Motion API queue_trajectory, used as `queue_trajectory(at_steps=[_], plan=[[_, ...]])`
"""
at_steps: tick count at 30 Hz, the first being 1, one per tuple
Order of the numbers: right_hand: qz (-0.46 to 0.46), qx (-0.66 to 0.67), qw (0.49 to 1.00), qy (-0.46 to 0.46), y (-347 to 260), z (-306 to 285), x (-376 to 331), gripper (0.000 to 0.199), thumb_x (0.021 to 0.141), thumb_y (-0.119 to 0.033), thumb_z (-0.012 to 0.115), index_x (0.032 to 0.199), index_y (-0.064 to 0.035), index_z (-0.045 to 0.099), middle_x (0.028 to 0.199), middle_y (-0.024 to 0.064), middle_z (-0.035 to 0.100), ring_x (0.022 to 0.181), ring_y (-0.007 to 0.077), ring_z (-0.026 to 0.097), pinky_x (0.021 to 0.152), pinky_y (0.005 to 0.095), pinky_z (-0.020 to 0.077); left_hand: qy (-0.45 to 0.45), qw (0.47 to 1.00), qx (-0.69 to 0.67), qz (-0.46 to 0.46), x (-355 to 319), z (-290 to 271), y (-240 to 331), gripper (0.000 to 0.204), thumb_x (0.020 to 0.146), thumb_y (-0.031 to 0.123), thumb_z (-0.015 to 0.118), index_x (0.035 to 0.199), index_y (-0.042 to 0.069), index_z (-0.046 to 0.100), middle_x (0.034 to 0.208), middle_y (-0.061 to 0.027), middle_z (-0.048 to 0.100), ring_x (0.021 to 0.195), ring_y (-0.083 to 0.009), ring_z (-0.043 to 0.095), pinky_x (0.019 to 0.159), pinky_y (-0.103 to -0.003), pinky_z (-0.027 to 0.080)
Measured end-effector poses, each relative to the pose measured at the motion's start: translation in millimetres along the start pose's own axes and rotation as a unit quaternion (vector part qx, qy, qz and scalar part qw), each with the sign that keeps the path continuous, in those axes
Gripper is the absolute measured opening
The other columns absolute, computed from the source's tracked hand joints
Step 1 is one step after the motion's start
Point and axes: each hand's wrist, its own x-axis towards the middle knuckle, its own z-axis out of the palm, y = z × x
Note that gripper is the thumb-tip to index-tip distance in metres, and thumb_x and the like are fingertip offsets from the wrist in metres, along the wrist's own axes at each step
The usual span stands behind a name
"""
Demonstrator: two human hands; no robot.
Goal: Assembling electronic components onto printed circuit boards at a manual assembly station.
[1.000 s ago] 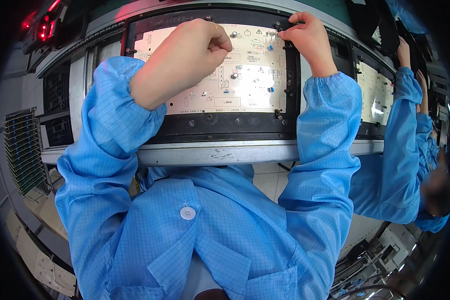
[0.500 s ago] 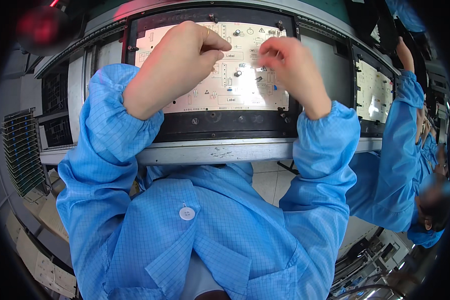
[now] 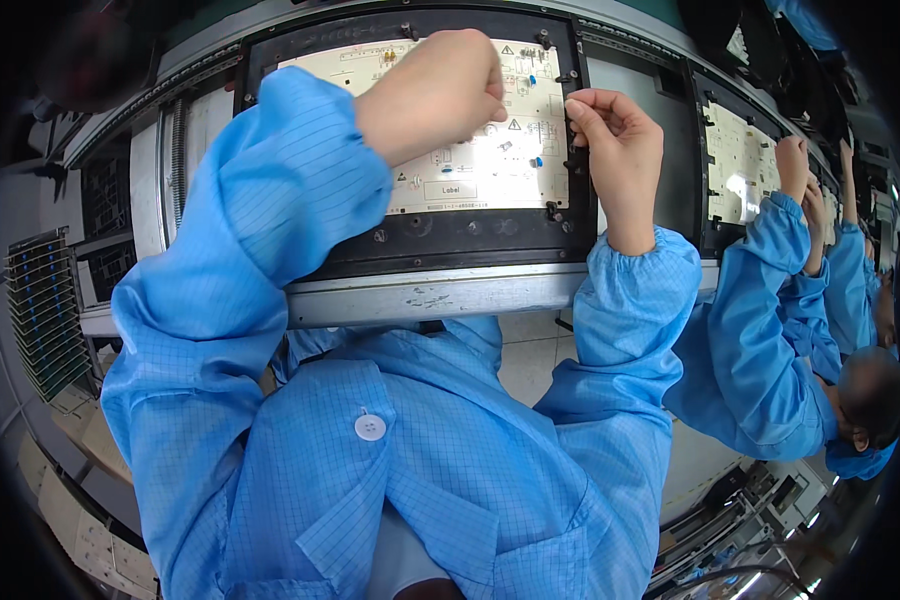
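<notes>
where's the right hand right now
In the head view the right hand is up at the right edge of the pale circuit board, fingertips pinched over the black carrier frame, just right of the fisted left hand.

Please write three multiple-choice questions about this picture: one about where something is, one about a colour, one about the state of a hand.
1. Where does the circuit board lie?
A. in a black frame on the conveyor
B. on the floor
C. in a cardboard box

2. What colour are the person's sleeves?
A. white
B. light blue
C. green

3. How is the right hand shaped?
A. flat and spread open
B. fingers curled, tips pinched together at the black frame
C. hanging by the person's side

Answers: 1 A, the dark frame surrounds the pale board; 2 B, both sleeves are light blue; 3 B, thumb and fingertips meet at the frame's right edge.
</notes>
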Motion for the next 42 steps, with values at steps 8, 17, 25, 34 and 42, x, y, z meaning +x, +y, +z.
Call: queue_trajectory(at_steps=[8, 17, 25, 34, 42], plan=[[0.010, 0.048, 0.998, 0.037, 8.3, -3.0, -3.5, 0.016, 0.088, -0.007, 0.070, 0.100, 0.0035, 0.068, 0.083, 0.0032, 0.067, 0.067, 0.0059, 0.055, 0.061, 0.0181, 0.0449, 0.002, 0.997, 0.067, 0.026, 21.5, 32.9, 15.2, 0.010, 0.084, 0.002, 0.063, 0.088, -0.006, 0.067, 0.076, -0.0123, 0.069, 0.060, -0.0150, 0.066, 0.054, -0.029, 0.052], [-0.010, 0.064, 0.996, 0.069, 3.1, -0.9, -6.8, 0.015, 0.088, -0.007, 0.070, 0.100, 0.0031, 0.068, 0.082, 0.0025, 0.066, 0.069, 0.0062, 0.055, 0.062, 0.0188, 0.0449, 0.004, 0.994, 0.107, 0.035, 23.8, 39.2, 16.4, 0.010, 0.079, 0.002, 0.061, 0.078, -0.004, 0.069, 0.061, -0.0107, 0.065, 0.057, -0.0157, 0.065, 0.054, -0.031, 0.051], [-0.016, 0.085, 0.993, 0.078, -2.3, 1.1, -9.1, 0.014, 0.088, -0.006, 0.070, 0.099, 0.0030, 0.068, 0.082, 0.0020, 0.066, 0.068, 0.0055, 0.055, 0.061, 0.0179, 0.0440, 0.028, 0.994, 0.099, 0.044, 21.8, 41.1, 14.2, 0.011, 0.080, 0.004, 0.064, 0.082, -0.003, 0.072, 0.065, -0.0130, 0.067, 0.059, -0.0185, 0.066, 0.056, -0.033, 0.052], [-0.033, 0.090, 0.991, 0.091, 1.2, 2.2, -11.3, 0.014, 0.087, -0.005, 0.071, 0.099, 0.0029, 0.068, 0.081, 0.0017, 0.066, 0.067, 0.0051, 0.055, 0.061, 0.0179, 0.0442, 0.026, 0.989, 0.130, 0.065, 21.4, 46.8, 17.2, 0.010, 0.080, 0.003, 0.063, 0.080, -0.003, 0.071, 0.068, -0.0157, 0.067, 0.063, -0.0226, 0.067, 0.060, -0.035, 0.053], [-0.017, 0.060, 0.995, 0.082, -4.7, 4.4, -13.3, 0.015, 0.086, -0.004, 0.070, 0.099, 0.0039, 0.069, 0.084, 0.0036, 0.068, 0.071, 0.0065, 0.058, 0.062, 0.0187, 0.0462, 0.035, 0.976, 0.189, 0.105, 8.1, 50.0, 31.7, 0.015, 0.074, -0.002, 0.057, 0.085, -0.008, 0.066, 0.090, -0.0284, 0.066, 0.092, -0.0403, 0.066, 0.081, -0.045, 0.054]])
